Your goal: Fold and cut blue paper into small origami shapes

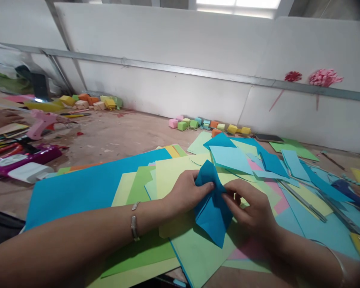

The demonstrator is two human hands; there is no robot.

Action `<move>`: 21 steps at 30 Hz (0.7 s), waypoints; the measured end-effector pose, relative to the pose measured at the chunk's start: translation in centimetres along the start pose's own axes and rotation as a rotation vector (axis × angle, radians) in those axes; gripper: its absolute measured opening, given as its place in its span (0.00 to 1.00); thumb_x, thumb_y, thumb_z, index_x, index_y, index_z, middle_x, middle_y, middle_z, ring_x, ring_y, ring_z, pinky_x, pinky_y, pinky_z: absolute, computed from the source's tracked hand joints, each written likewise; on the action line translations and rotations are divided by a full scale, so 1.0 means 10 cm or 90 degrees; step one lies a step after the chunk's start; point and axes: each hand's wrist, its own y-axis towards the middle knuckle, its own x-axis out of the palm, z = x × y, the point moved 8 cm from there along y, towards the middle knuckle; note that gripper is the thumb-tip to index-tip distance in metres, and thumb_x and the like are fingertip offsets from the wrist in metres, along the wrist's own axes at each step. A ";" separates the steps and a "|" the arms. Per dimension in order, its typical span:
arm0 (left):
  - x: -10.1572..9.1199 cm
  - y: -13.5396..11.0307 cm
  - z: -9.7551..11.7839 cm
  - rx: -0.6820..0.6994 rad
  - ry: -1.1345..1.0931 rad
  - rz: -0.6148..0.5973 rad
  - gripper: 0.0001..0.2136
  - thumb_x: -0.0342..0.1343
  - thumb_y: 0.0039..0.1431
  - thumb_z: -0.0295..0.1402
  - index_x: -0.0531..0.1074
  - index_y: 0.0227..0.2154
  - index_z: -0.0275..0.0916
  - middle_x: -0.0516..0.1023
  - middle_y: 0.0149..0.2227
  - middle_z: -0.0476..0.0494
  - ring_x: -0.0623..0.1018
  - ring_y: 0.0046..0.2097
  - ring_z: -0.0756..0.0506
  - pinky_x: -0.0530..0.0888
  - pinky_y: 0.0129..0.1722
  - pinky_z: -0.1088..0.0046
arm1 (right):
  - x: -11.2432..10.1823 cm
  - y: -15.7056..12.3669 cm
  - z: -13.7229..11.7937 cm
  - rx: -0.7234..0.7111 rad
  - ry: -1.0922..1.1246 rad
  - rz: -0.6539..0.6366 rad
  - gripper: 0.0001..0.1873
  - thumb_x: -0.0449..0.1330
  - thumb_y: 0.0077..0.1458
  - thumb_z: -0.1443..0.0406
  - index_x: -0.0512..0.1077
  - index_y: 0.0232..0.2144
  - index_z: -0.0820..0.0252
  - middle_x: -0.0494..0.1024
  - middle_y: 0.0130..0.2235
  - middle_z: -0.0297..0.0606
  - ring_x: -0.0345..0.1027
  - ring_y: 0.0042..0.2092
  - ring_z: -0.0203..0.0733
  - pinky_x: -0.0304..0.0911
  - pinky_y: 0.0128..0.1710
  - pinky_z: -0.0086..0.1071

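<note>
A folded piece of blue paper (211,210) is pinched between both my hands above a spread of coloured sheets. My left hand (186,192), with a bracelet on its wrist, grips the paper's upper left fold, thumb on top. My right hand (252,208) pinches the same paper at its right edge with curled fingers. Beneath them lie light green sheets (195,248), pale yellow sheets and a large blue sheet (87,188).
Small paper cubes (210,125) line the white wall, with more at the far left (90,102). A pink glue gun (42,122), a purple packet (24,158) and pens lie left. Metal rulers (306,202) and blue scraps lie right. Paper flowers (324,77) hang on the wall.
</note>
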 end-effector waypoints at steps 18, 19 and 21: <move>0.16 -0.13 0.28 0.221 0.287 -0.085 0.03 0.52 0.50 0.26 0.71 0.25 0.36 0.74 0.29 0.47 0.71 0.32 0.47 0.65 0.32 0.73 | 0.07 0.01 -0.03 -0.008 -0.024 -0.062 0.06 0.56 0.58 0.69 0.71 0.29 0.61 0.74 0.28 0.38 0.67 0.29 0.37 0.63 0.27 0.29; 0.17 -0.14 0.30 0.232 0.288 -0.089 0.04 0.52 0.49 0.25 0.71 0.25 0.36 0.74 0.29 0.47 0.71 0.32 0.47 0.65 0.32 0.73 | 0.07 0.01 -0.01 0.007 -0.035 -0.071 0.07 0.56 0.58 0.68 0.71 0.28 0.60 0.74 0.27 0.37 0.66 0.28 0.36 0.61 0.26 0.29; 0.18 -0.16 0.31 0.238 0.280 -0.105 0.05 0.52 0.49 0.23 0.72 0.26 0.36 0.75 0.29 0.47 0.72 0.32 0.47 0.66 0.32 0.73 | 0.09 0.00 0.02 0.034 -0.044 -0.084 0.08 0.56 0.57 0.66 0.71 0.27 0.60 0.74 0.25 0.36 0.65 0.26 0.36 0.59 0.24 0.28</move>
